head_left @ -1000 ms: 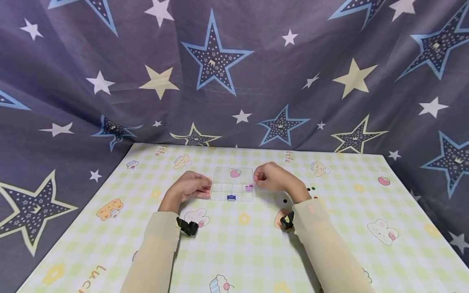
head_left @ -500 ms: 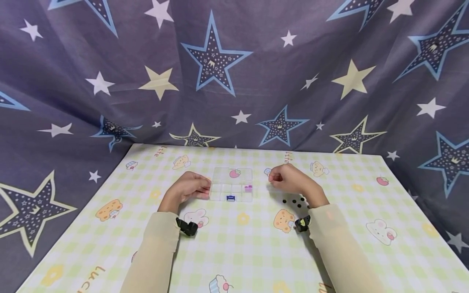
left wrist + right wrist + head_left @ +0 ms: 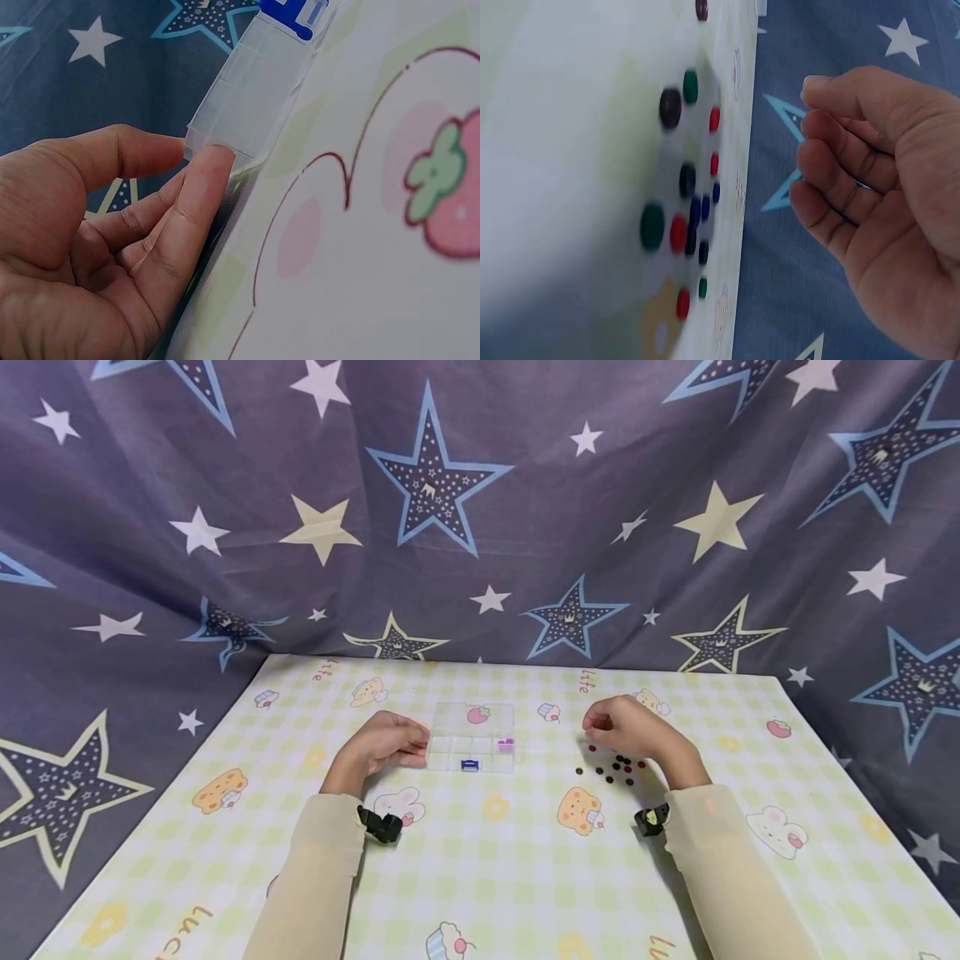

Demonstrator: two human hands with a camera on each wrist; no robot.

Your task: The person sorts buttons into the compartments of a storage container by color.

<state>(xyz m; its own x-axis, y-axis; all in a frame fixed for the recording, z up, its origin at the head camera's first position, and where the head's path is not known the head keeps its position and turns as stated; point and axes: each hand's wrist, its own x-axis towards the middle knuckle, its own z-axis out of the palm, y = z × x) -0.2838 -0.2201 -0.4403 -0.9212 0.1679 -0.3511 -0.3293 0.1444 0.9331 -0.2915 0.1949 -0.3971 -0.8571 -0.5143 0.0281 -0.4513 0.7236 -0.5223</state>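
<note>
Evidently the left hand (image 3: 386,743) grips the left end of a clear plastic compartment box (image 3: 450,762), the thumb on its edge and a finger along its side, so that the corner sits pinched between them. The right hand (image 3: 626,727) is released: its fingers are loosely bent, with the thumb tip just beside the index finger and nothing visible between them. It hovers over the tabletop, well apart from the box and to its right.

The box rests on the table in front of the person, its transparent lid (image 3: 453,717) folded back on the far side and a blue latch (image 3: 469,766) at the middle of the near side. Small purple pieces (image 3: 506,742) lie in what appears to be the rear right compartment.

Below and near the right hand, small round beads (image 3: 688,180) are scattered in a loose cluster, red, green, dark blue and black; some touch or overlap in the right wrist view.

Cream sleeves (image 3: 315,877) cover both forearms, and a black wrist camera (image 3: 381,825) shows at each cuff. Beneath everything spreads a green-and-white gingham tablecloth (image 3: 495,877) printed with bunnies, bears, cupcakes and strawberries. Behind it hangs a grey-purple star-patterned curtain (image 3: 300,443).
</note>
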